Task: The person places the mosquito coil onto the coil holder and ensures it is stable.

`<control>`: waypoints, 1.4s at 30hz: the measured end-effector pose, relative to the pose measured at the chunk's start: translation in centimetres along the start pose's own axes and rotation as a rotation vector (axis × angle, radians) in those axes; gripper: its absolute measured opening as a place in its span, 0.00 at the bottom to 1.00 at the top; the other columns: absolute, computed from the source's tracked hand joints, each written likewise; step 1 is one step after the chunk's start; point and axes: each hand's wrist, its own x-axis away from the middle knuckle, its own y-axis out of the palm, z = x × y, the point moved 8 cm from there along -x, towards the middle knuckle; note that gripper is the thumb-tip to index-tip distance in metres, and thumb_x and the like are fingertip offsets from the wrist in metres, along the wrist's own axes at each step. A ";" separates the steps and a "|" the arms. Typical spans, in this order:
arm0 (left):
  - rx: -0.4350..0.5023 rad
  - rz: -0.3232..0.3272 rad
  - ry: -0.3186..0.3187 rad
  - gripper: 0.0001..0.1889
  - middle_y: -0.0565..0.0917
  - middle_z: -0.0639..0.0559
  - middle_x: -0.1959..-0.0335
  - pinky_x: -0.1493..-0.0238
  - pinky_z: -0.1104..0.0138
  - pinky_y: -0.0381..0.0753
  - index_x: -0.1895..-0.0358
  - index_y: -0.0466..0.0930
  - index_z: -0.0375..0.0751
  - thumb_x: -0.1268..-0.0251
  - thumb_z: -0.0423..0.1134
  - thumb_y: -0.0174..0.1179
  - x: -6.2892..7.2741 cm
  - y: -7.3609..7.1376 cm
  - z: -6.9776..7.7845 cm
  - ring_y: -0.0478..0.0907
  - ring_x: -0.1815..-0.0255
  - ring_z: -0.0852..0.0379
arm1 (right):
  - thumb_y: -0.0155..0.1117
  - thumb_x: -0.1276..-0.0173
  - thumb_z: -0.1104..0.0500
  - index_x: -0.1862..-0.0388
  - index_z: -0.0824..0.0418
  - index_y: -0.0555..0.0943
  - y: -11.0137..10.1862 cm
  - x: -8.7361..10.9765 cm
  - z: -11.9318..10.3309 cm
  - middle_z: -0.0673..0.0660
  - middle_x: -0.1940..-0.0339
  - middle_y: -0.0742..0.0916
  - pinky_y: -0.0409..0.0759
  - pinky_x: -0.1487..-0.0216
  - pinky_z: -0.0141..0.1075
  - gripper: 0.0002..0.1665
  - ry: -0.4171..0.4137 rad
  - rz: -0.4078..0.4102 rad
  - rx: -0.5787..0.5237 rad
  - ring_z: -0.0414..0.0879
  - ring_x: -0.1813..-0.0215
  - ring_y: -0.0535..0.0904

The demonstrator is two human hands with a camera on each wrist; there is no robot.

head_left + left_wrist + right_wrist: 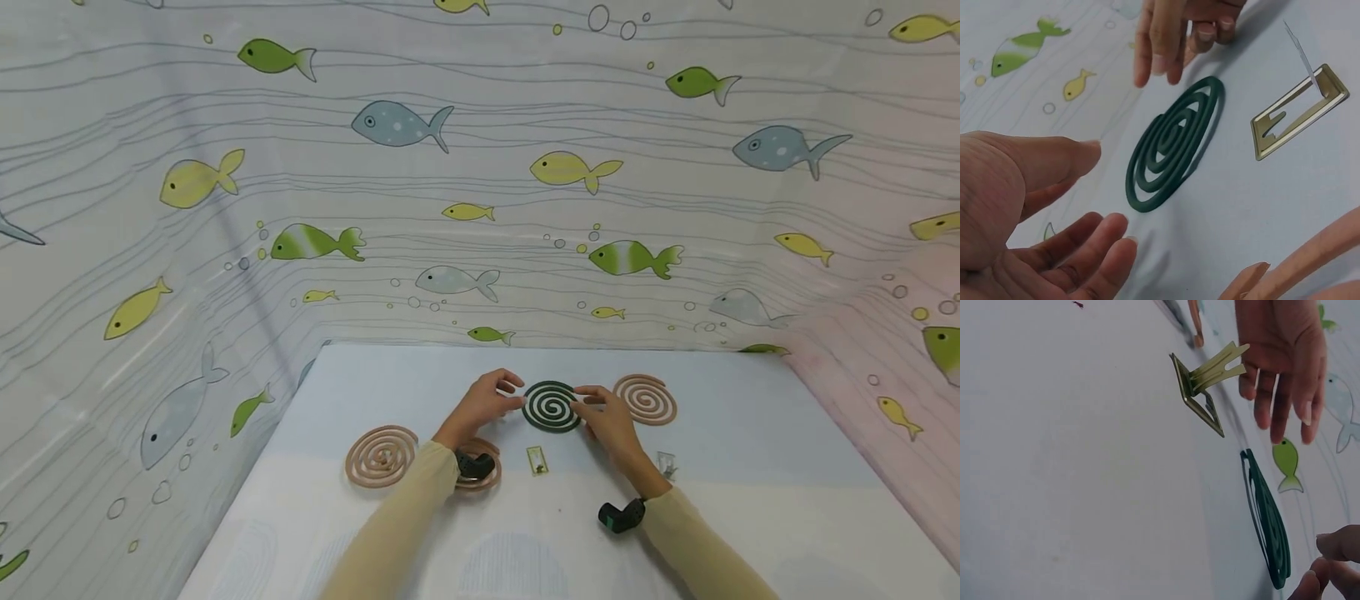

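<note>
A dark green mosquito coil lies flat on the white table between both hands. Left of it, my left hand has its fingers loosely bent and spread; the left wrist view shows a gap between them and the coil. My right hand hovers at the coil's right edge, fingers relaxed and pointing toward it, with nothing held. Just in front of the coil sits a small gold-coloured metal coil stand with a raised prong.
Brown coils lie about: one at the left, another partly hidden under my left wrist, a third behind my right hand. A second metal stand is by my right wrist. Fish-printed walls enclose the table.
</note>
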 end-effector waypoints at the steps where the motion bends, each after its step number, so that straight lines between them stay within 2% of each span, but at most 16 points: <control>1: 0.000 -0.001 -0.009 0.20 0.77 0.37 0.39 0.54 0.56 0.83 0.41 0.78 0.38 0.31 0.39 0.69 -0.1 0.0 -0.2 0.79 0.49 0.49 | 0.69 0.27 0.57 0.35 0.60 0.80 0.0 0.0 0.1 0.65 0.41 0.79 0.75 0.76 0.36 0.24 0.004 -0.002 0.000 0.46 0.75 0.75; 6: 0.009 -0.003 -0.053 0.19 0.78 0.38 0.41 0.57 0.57 0.82 0.42 0.79 0.38 0.33 0.36 0.70 -0.2 0.2 -1.1 0.80 0.56 0.48 | 0.69 0.28 0.57 0.33 0.60 0.79 0.2 -0.2 0.3 0.65 0.44 0.81 0.74 0.75 0.34 0.26 0.022 0.008 0.044 0.44 0.73 0.76; 13: -0.026 0.009 -0.038 0.22 0.79 0.38 0.44 0.59 0.60 0.81 0.42 0.79 0.36 0.39 0.31 0.73 -0.6 0.4 -1.7 0.81 0.63 0.50 | 0.69 0.29 0.59 0.34 0.66 0.79 0.3 -0.2 0.5 0.62 0.52 0.81 0.72 0.77 0.32 0.26 0.037 0.028 0.088 0.41 0.75 0.75; 22: -0.067 0.037 -0.030 0.24 0.81 0.41 0.47 0.54 0.59 0.80 0.44 0.81 0.38 0.46 0.30 0.77 -1.0 0.6 -1.6 0.79 0.55 0.51 | 0.69 0.30 0.60 0.37 0.68 0.82 0.1 -0.3 0.4 0.63 0.53 0.83 0.69 0.82 0.32 0.24 0.039 0.029 0.161 0.40 0.82 0.71; 26: -0.104 0.046 -0.022 0.24 0.82 0.43 0.47 0.50 0.56 0.79 0.45 0.82 0.38 0.47 0.30 0.78 -1.4 0.7 -1.7 0.78 0.51 0.49 | 0.70 0.30 0.60 0.39 0.67 0.83 -0.1 -0.5 0.5 0.66 0.48 0.84 0.69 0.82 0.32 0.23 0.043 0.031 0.175 0.39 0.84 0.70; 29: -0.127 0.066 -0.027 0.24 0.82 0.44 0.49 0.48 0.56 0.79 0.46 0.83 0.38 0.48 0.29 0.78 -1.6 0.7 -1.8 0.78 0.51 0.49 | 0.70 0.31 0.60 0.41 0.67 0.84 0.0 -0.6 0.4 0.67 0.45 0.84 0.70 0.82 0.32 0.21 0.034 0.029 0.179 0.39 0.84 0.70; 37: -0.136 0.099 -0.022 0.22 0.83 0.44 0.51 0.47 0.55 0.78 0.49 0.84 0.37 0.50 0.28 0.78 -1.8 0.8 -1.9 0.78 0.51 0.49 | 0.71 0.32 0.60 0.44 0.65 0.86 0.0 -0.6 0.2 0.69 0.44 0.83 0.71 0.81 0.33 0.19 0.010 0.005 0.195 0.41 0.83 0.71; 42: -0.135 0.099 -0.013 0.22 0.82 0.43 0.51 0.47 0.55 0.78 0.50 0.84 0.37 0.50 0.27 0.79 -1.8 1.0 -1.7 0.78 0.52 0.50 | 0.72 0.32 0.60 0.39 0.65 0.84 0.0 -0.6 0.3 0.68 0.44 0.81 0.70 0.81 0.33 0.24 0.016 -0.018 0.208 0.41 0.83 0.70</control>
